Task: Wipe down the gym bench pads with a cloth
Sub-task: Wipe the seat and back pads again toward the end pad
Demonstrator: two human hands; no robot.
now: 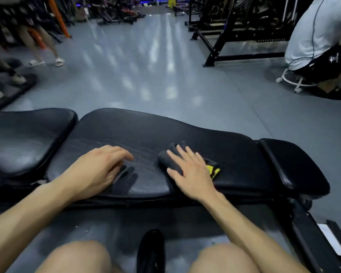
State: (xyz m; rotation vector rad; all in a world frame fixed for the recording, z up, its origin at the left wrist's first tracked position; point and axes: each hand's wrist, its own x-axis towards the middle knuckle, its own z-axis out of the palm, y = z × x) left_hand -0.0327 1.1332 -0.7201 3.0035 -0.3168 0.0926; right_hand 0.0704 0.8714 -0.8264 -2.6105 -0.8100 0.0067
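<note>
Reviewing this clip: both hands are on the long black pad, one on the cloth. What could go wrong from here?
1. The right hand presses the dark grey cloth with flat fingers only; nothing grips it, so it may bunch or slip aside.
2. The left hand rests on the long black vinyl bench pad and may re-smudge wiped areas.
3. The small black end pad on the right could get skipped.

Glossy black leather-like bench pad (146, 134); soft dark matt cloth (171, 160); shiny grey floor (146, 66).
</note>
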